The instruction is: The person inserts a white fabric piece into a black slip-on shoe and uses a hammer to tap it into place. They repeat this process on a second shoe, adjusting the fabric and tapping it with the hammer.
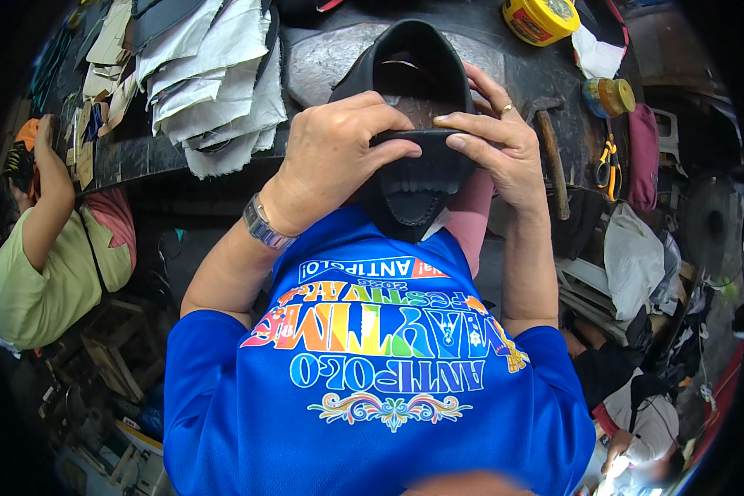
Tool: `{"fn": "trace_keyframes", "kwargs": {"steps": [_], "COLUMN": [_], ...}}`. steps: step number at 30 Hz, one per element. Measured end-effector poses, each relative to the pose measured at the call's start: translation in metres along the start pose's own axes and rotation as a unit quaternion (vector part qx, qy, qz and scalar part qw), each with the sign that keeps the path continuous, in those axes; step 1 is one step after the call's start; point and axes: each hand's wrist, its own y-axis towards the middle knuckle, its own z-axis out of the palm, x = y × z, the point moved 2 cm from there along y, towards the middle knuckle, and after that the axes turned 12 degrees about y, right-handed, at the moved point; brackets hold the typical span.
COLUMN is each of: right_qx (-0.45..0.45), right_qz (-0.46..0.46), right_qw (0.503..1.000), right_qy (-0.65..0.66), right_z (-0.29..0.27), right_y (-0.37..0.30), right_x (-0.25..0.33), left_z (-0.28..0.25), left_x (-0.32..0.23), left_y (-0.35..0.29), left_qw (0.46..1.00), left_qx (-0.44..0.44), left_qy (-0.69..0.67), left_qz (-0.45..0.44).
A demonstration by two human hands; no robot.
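A black shoe upper (409, 194) is held up in front of my chest at the table's near edge, its rounded opening toward the far side. My left hand (331, 157) pinches its folded edge between thumb and fingers. On the same edge, just to the right, my right hand (500, 149) pinches with thumb and index finger, while its other fingers reach round the far right side of the upper. The two pairs of fingertips are close together but apart. Behind the upper, a grey, worn slab (322, 66) lies on the table.
Left of the slab is a stack of white-backed cut pieces (215, 99). To the right are a hammer (551, 161), a yellow tub (541, 18), a jar (608, 97), orange-handled scissors (609, 169) and a maroon pouch (643, 157). Other people sit at far left and lower right.
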Motion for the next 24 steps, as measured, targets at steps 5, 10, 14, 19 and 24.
{"fn": "trace_keyframes", "kwargs": {"steps": [5, 10, 14, 19, 24], "right_qx": [0.028, 0.006, 0.005, 0.006, 0.013], "right_qz": [-0.019, -0.051, -0.046, -0.042, -0.04], "right_qw": [0.997, 0.994, 0.997, 0.997, 0.998], "right_qy": [-0.067, -0.097, -0.066, -0.058, -0.054], "right_z": [-0.002, 0.006, 0.009, 0.007, 0.006], "right_y": [0.004, 0.005, 0.006, 0.007, 0.005], "right_x": [0.006, 0.006, 0.003, 0.0, -0.002], "left_z": [0.0, 0.001, -0.001, -0.007, -0.006], "left_x": [0.002, 0.003, 0.004, 0.01, 0.018], "left_y": [0.0, 0.001, 0.0, 0.0, 0.001], "left_qw": [1.0, 1.0, 0.997, 0.988, 0.981], "left_qx": [0.001, -0.01, 0.004, 0.056, 0.077], "left_qy": [-0.008, -0.025, -0.072, -0.128, -0.172], "left_qz": [0.004, 0.01, -0.028, -0.057, -0.041]}}
